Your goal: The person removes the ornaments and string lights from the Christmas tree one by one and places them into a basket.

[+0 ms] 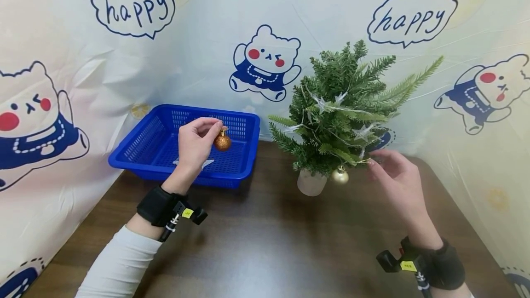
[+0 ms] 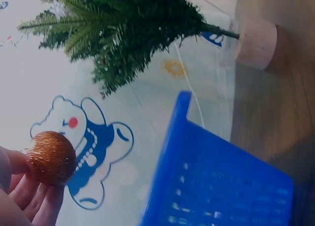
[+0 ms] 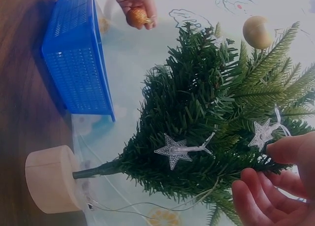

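My left hand (image 1: pixel 196 144) pinches an orange glitter bauble (image 1: pixel 222 141) by its top, in front of the blue basket's far wall in the head view. Seen from the left wrist, the bauble (image 2: pixel 50 158) sits against the thumb and fingers. The right hand (image 1: pixel 397 180) is at the lower right of a small artificial Christmas tree (image 1: pixel 331 118), thumb and fingers closing round a branch tip (image 3: pixel 263 163). Close by its thumb, a gold bauble (image 1: pixel 341 175) hangs low at the front of the tree. Clear star lights (image 3: pixel 174 151) are strung through the branches.
A blue plastic basket (image 1: pixel 120 157) stands at the left, with a pale star-shaped piece (image 1: pixel 207 163) inside. The tree's round wooden base (image 1: pixel 311 184) rests on the brown table (image 1: pixel 265 243). Printed cloth (image 1: pixel 265 3) rises behind and at both sides.
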{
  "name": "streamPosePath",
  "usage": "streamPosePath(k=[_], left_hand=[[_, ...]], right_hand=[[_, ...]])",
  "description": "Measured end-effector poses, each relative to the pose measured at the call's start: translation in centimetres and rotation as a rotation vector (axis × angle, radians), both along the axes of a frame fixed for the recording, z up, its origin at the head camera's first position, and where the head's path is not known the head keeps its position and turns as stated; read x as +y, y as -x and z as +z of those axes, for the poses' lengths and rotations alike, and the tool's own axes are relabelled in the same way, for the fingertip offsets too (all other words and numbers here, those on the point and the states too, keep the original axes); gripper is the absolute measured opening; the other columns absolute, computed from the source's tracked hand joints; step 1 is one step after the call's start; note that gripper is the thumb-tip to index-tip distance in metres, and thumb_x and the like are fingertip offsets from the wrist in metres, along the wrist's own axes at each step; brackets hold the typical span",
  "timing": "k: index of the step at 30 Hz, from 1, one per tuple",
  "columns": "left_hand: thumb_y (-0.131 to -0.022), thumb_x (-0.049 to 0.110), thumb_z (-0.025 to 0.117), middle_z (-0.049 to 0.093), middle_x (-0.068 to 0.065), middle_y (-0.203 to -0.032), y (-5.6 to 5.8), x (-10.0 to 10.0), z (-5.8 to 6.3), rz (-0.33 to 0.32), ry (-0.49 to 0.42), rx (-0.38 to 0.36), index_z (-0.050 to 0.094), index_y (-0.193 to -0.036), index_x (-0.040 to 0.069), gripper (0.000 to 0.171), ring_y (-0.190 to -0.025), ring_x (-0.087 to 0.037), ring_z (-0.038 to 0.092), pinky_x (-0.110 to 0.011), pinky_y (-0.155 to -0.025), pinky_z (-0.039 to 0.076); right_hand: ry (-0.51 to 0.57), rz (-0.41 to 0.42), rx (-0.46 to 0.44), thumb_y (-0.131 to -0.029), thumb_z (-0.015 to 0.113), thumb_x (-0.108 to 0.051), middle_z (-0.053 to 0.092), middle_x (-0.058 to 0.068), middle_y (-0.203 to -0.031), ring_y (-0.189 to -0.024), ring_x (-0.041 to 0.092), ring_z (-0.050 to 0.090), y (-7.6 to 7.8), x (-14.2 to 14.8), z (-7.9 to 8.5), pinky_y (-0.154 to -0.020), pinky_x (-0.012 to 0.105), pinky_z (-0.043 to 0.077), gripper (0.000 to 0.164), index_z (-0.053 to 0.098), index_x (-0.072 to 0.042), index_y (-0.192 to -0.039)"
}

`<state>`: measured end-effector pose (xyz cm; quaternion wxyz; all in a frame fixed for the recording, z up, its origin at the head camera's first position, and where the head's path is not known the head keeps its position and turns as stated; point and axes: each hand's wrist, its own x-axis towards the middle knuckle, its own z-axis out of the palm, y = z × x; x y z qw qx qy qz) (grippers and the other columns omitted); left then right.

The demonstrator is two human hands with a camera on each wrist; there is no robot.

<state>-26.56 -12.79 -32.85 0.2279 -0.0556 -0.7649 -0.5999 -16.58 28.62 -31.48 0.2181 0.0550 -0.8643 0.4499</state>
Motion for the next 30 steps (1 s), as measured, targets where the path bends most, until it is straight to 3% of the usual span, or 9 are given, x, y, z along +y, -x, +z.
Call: streamPosePath(k=[4, 14, 25, 30], left_hand=[[-0.089, 0.037, 0.064, 0.074, -0.011, -0.099, 0.5, -0.5, -0.7, 0.003, 0.057, -0.059, 0.072, -0.105, 0.008, 0.034, -0.088, -0.012, 0.065, -0.019, -0.073, 0.053], [-0.091, 0.036, 0.062, 0.073, -0.011, -0.102, 1.4, -1.4, -2.3, -0.035, 0.131, -0.151, 0.071, -0.108, 0.01, 0.032, -0.09, -0.014, 0.065, -0.02, -0.074, 0.053], [-0.093, 0.034, 0.06, 0.073, -0.012, -0.103, 1.9, -1.9, -3.1, -0.045, 0.157, -0.245, 0.07, -0.109, 0.009, 0.031, -0.091, -0.017, 0.065, -0.024, -0.077, 0.054], [-0.093, 0.032, 0.06, 0.074, -0.012, -0.101, 2.0, -2.1, -3.3, -0.048, 0.214, -0.263, 0.07, -0.108, 0.008, 0.029, -0.091, -0.02, 0.067, -0.034, -0.079, 0.055]], right_hand=[[0.009, 0.003, 0.002, -0.093, 0.061, -0.02, 0.069, -0.004, -0.079, -0.069, 0.015, 0.066, 0.0, 0.0, 0.0, -0.063, 0.022, 0.053, 0.029, 0.062, -0.006, -0.118], [0.032, 0.013, 0.014, -0.092, 0.062, -0.018, 0.068, -0.005, -0.078, -0.068, 0.016, 0.066, 0.1, 0.0, -0.1, -0.063, 0.023, 0.053, 0.027, 0.062, -0.005, -0.116], [0.032, 0.017, 0.017, -0.093, 0.061, -0.019, 0.069, 0.0, -0.079, -0.067, 0.016, 0.066, 0.2, 0.0, -0.1, -0.062, 0.023, 0.054, 0.026, 0.063, -0.006, -0.115], [0.04, 0.02, 0.02, -0.093, 0.061, -0.018, 0.069, -0.005, -0.078, -0.067, 0.016, 0.066, 0.2, 0.0, -0.1, -0.062, 0.023, 0.054, 0.026, 0.062, -0.005, -0.115]])
